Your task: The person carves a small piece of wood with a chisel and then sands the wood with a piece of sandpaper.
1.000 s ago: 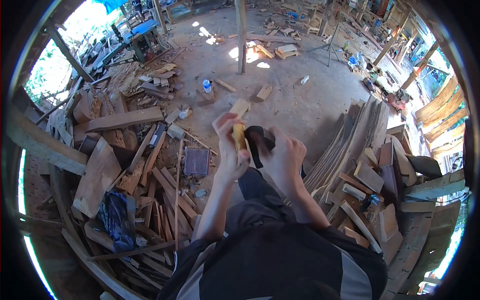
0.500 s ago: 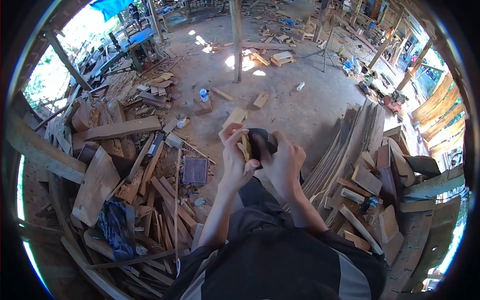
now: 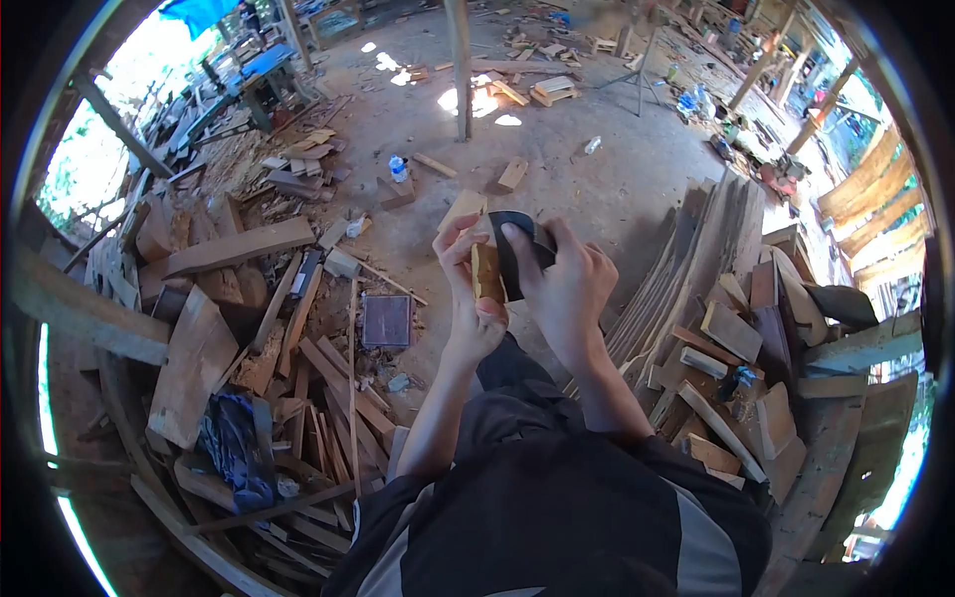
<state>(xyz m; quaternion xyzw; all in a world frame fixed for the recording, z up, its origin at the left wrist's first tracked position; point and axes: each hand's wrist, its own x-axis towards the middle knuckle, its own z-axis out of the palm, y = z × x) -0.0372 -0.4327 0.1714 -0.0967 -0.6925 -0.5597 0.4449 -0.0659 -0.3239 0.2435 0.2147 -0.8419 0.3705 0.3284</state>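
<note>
My left hand (image 3: 468, 284) is closed around a small yellowish piece of wood (image 3: 485, 273), its fingers along the far and left sides. Thumb and fingers of my right hand (image 3: 569, 279) grip a dark, bent sheet that looks like sandpaper (image 3: 512, 261). The sheet lies against the right side of the wood piece, and my right thumb presses on its dark face. Both hands are raised in front of my body, close together. A pale wood block (image 3: 464, 209) shows on the ground just beyond my left fingers.
Piled boards and offcuts (image 3: 343, 398) lie to the left, with a square brown panel (image 3: 388, 321) beside them. Long stacked planks (image 3: 686, 269) rise on the right. Ahead stand a wooden post (image 3: 461, 75), a water bottle (image 3: 398, 168) and a tripod (image 3: 642, 75).
The wood piece has turned, so its broad yellow side now shows. The dark sheet is now more spread out, its face in view. The camera view has tilted slightly downward.
</note>
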